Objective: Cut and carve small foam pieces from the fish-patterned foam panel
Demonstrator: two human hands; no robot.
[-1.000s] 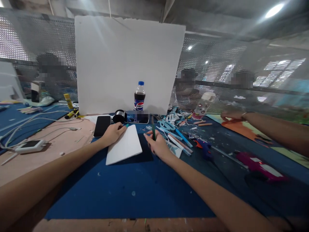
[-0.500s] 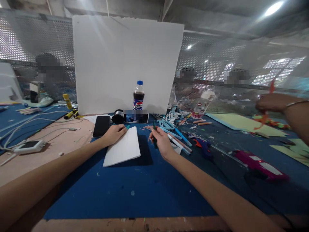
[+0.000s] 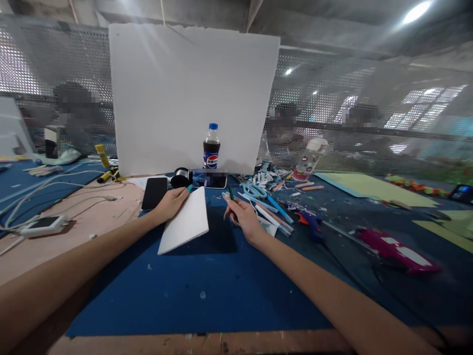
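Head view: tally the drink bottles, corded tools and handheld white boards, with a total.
Drink bottles: 2 (blue-capped cola bottle, white-capped patterned bottle)
Corded tools: 2 (blue-orange plastic tool, magenta plastic tool)
Handheld white boards: 1 (flat rectangular board, left hand)
Total: 5

Ceiling light [image 3: 417, 12]: bright white oval
Mesh partition [image 3: 321, 74]: grey, perforated
Paned window [image 3: 424, 109]: bright, right side
Tabletop [image 3: 166, 301]: flat, blue
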